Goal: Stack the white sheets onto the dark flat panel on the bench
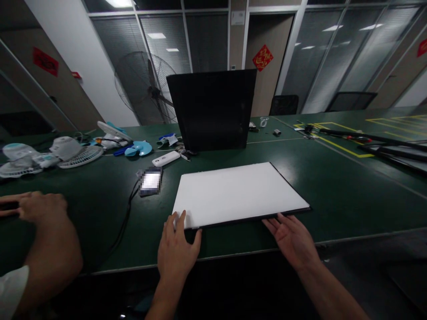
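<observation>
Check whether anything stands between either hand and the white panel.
Nothing visible does. The left hand is at the near left corner of the white panel, the right hand at its near edge. The black panel stands beyond the far edge, not between.

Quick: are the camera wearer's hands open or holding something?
Left hand: open, fingers on the white panel, near-left corner.
Right hand: open, palm up, fingers at the panel's near edge.
</observation>
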Available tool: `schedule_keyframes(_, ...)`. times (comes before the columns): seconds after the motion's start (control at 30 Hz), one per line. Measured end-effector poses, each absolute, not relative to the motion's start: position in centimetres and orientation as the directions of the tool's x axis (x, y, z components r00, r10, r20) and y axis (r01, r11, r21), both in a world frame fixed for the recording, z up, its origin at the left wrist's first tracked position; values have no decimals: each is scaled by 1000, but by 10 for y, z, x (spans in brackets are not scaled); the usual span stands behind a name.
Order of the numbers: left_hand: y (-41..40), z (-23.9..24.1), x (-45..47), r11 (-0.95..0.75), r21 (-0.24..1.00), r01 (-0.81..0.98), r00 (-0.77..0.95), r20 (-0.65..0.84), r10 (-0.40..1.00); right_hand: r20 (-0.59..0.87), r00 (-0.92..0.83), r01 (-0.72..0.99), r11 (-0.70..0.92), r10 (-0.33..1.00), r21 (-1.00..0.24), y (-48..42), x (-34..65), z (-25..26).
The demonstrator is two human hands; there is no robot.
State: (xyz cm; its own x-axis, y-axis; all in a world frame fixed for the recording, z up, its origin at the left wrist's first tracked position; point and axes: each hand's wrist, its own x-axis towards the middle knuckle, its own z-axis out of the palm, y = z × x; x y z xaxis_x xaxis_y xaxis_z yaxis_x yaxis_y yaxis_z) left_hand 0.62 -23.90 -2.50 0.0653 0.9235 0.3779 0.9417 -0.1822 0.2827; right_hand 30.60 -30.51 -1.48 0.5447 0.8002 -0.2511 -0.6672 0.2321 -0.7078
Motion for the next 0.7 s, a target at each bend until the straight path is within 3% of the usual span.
schedule_keyframes(0.2, -238, -28, 6, -202, 264, 943, 77, 418, 905, -360, 499, -755, 191, 789, -627, -291, 262, -15)
schedule_keyframes(0.43, -239, -26, 5, -250, 299, 921, 88, 467, 880, -418, 479, -770, 141, 772, -622, -273, 234, -19)
schedule_keyframes(0.7, -244, -25, 4, -241, 391, 888, -1, 527, 850, -360, 583, -728, 271, 729, -630, -270, 239, 0)
